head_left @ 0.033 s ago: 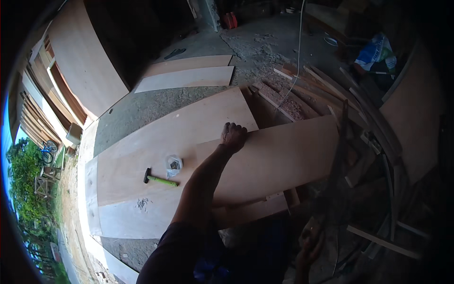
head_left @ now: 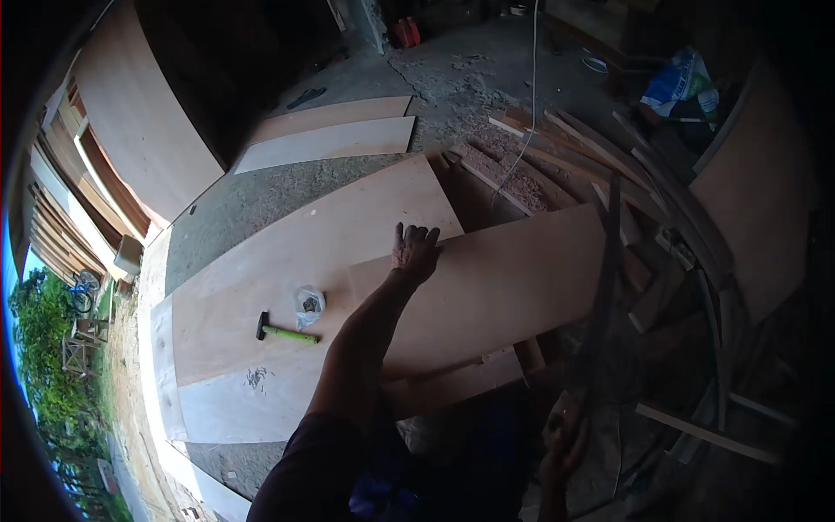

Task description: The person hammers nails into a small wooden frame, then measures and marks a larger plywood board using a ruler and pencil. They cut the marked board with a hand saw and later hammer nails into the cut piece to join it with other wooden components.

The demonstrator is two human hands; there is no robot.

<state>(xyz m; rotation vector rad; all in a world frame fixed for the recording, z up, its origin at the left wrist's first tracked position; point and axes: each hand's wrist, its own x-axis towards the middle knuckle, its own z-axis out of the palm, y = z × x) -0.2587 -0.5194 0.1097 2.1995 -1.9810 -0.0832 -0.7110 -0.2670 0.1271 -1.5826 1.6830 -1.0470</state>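
My left hand (head_left: 416, 254) presses on the far edge of a plywood panel (head_left: 496, 287), its fingers bent and the index finger raised. The panel lies over a larger plywood sheet (head_left: 252, 261). In the dim lower right, my right hand (head_left: 565, 448) is closed round the handle of what looks like a handsaw (head_left: 604, 304). Its long dark blade crosses the panel's right end; whether the teeth touch the wood is hard to tell. On the larger sheet lie a hammer (head_left: 291, 335) with a green handle, a clear plastic bag (head_left: 309, 304) and scattered nails (head_left: 256, 378).
Two plywood strips (head_left: 326, 143) lie on the concrete floor at the back. Lumber pieces (head_left: 583, 157) and wood shavings (head_left: 531, 187) are heaped behind the panel. A pale cord (head_left: 532, 96) hangs there. Another sheet (head_left: 752, 209) leans at the right; boards (head_left: 74, 174) stand at the left.
The index finger of my left hand has lifted and straightened from its curl. The whole view has shifted slightly, so everything sits a little further left. My right hand looks much the same.
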